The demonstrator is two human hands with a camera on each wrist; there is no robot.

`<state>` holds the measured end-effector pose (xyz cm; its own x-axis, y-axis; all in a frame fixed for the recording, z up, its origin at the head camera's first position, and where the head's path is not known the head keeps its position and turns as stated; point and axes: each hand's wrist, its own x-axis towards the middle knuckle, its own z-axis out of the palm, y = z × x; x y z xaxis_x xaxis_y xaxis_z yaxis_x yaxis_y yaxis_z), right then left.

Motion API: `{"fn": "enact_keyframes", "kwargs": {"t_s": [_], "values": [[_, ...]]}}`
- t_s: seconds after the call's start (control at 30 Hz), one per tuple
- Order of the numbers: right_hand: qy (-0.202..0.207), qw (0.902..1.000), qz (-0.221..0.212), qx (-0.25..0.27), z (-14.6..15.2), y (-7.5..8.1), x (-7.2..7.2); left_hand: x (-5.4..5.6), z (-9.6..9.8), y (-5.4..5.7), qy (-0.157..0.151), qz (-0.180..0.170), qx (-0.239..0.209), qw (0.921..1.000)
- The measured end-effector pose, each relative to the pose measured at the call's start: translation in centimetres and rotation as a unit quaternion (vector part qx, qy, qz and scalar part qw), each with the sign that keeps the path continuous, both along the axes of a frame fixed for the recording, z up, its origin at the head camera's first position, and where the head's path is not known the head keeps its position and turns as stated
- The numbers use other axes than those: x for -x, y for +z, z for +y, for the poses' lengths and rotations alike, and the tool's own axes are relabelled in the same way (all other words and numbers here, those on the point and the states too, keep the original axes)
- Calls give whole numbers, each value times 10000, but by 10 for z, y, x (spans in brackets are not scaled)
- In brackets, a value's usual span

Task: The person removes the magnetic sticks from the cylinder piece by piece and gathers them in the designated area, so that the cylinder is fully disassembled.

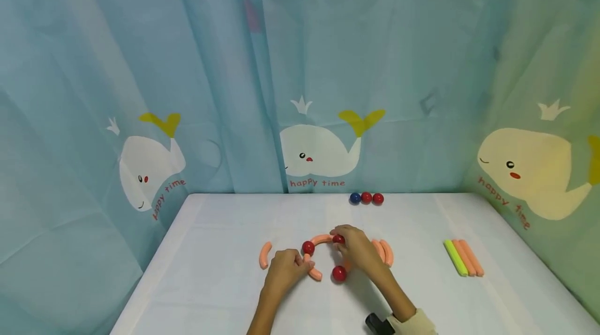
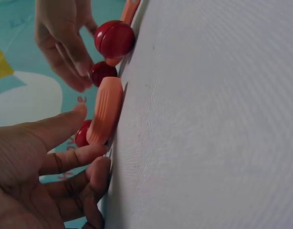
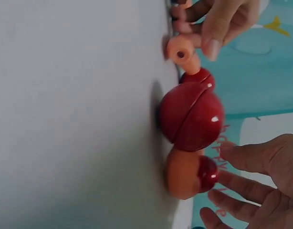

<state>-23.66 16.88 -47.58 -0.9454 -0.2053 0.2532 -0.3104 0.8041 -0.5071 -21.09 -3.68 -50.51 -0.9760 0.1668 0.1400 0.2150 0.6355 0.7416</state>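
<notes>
In the head view, curved orange rods and red balls form an incomplete ring between my hands. My left hand (image 1: 283, 271) pinches the curved orange rod (image 1: 316, 274) at the ring's left side, a red ball (image 1: 308, 248) at its far end. The ribbed side of this rod (image 2: 106, 112) shows in the left wrist view. Across the ring, my right hand (image 1: 355, 247) has its thumb and fingers around another red ball (image 1: 338, 239). A curved rod (image 1: 321, 239) bridges the two balls. Nearer me sits a third red ball (image 1: 339, 273), beside a rod partly hidden by the right hand.
A loose curved rod (image 1: 265, 255) lies left of the left hand; two more curved rods (image 1: 386, 253) lie right of the ring. A blue ball (image 1: 355, 198) and two red balls (image 1: 372, 198) line the back edge. Straight green and orange rods (image 1: 464, 258) lie at right.
</notes>
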Motion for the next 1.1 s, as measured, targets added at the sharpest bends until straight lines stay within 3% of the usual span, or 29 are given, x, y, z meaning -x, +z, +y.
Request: {"fn": "enact_keyframes", "kwargs": {"t_s": [0.13,0.33,0.6,0.9,1.1], "values": [[-25,9999,-125,92,3,-8,4,-2,4,-1,220,-117,5,9997],[-202,9998,19,5,10,-14,1,-3,9,0,580,-245,159,9979],[-504,9984,-125,-207,18,-10,-19,2,17,1,783,-503,158,9955],[-775,9923,-605,-750,16,-1,-49,7,21,2,658,-503,218,9963],[-881,9895,-474,-1046,15,9,-55,12,23,6,388,-620,256,9970]]}}
